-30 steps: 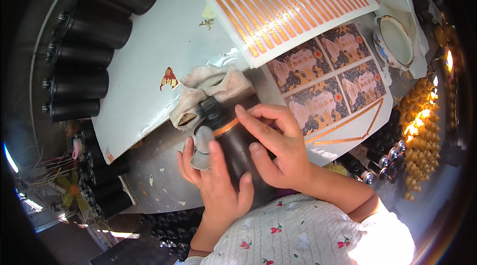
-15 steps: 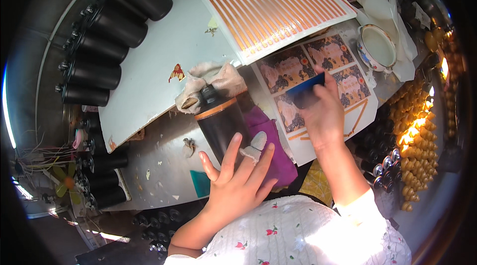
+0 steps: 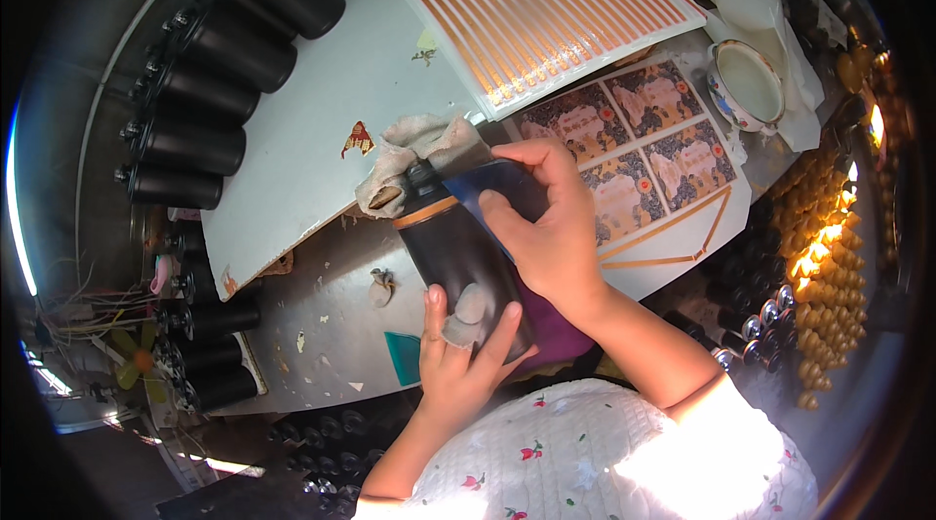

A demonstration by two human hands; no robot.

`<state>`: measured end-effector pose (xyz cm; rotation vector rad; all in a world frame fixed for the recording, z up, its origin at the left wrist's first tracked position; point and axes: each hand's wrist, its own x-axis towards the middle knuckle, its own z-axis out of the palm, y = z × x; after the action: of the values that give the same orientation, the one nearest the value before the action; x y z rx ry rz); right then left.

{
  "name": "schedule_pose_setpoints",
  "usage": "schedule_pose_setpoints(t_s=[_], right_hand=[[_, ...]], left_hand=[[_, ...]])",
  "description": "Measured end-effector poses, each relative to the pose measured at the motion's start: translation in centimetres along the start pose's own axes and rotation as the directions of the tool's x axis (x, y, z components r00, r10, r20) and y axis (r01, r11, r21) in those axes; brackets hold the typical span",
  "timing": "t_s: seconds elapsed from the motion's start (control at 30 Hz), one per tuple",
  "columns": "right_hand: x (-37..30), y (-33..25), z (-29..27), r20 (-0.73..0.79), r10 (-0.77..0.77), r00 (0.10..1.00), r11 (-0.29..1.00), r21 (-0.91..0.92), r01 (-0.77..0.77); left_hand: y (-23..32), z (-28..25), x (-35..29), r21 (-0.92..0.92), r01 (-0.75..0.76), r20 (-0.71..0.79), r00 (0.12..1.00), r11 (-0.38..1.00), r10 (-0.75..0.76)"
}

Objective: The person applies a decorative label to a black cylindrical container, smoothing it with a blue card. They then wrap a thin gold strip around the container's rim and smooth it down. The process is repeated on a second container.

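Observation:
A black bottle (image 3: 458, 252) with a gold band below its neck lies tilted, its neck against a crumpled grey cloth (image 3: 429, 138). My left hand (image 3: 456, 369) grips its lower end, fingers laid over the side; one finger wears a grey fabric cover (image 3: 471, 310). Along the bottle's right side, near the shoulder, my right hand (image 3: 556, 242) pinches a flat blue scraper (image 3: 502, 179) between thumb and fingers. The hand hides part of its lower edge. Purple cloth (image 3: 556, 337) shows under the bottle and right wrist.
A sheet of four printed pictures (image 3: 673, 140) lies to the right, below a sheet of orange stripes (image 3: 546, 18). Beyond it stands an enamel bowl (image 3: 746, 86). A teal scraper (image 3: 402, 357) rests near the left hand. Black bottles (image 3: 205, 96) line the left side.
My right hand has moved left with the blue scraper, from above the printed sheet to the bottle's side. My left hand's spread fingers have come down onto the bottle.

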<state>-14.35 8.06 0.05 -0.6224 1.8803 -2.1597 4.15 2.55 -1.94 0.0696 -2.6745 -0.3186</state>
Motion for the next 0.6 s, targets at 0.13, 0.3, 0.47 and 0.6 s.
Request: schedule_pose_setpoints(t_s=[0.13, 0.3, 0.47, 0.6], right_hand=[[0.2, 0.1, -0.2, -0.034, 0.068, 0.997, 0.993, 0.101, -0.064], [0.4, -0.2, -0.3, 0.018, 0.094, 0.995, 0.991, 0.096, -0.096], [0.3, 0.0, -0.1, 0.002, 0.146, 0.989, 0.976, 0.163, -0.144], [0.2, 0.0, -0.1, 0.004, 0.125, 0.992, 0.979, 0.162, -0.124]], left_hand=[[-2.3, 1.6, -3.7, -0.278, 0.084, -0.068, 0.992, 0.957, -0.107], [-1.1, 1.1, -2.7, -0.063, 0.134, -0.088, 0.986, 0.989, -0.139], [-1.9, 2.3, -4.8, -0.263, 0.196, -0.006, 0.979, 0.945, -0.204], [-2.2, 1.8, -5.6, -0.238, 0.341, 0.068, 0.94, 0.91, -0.334]])
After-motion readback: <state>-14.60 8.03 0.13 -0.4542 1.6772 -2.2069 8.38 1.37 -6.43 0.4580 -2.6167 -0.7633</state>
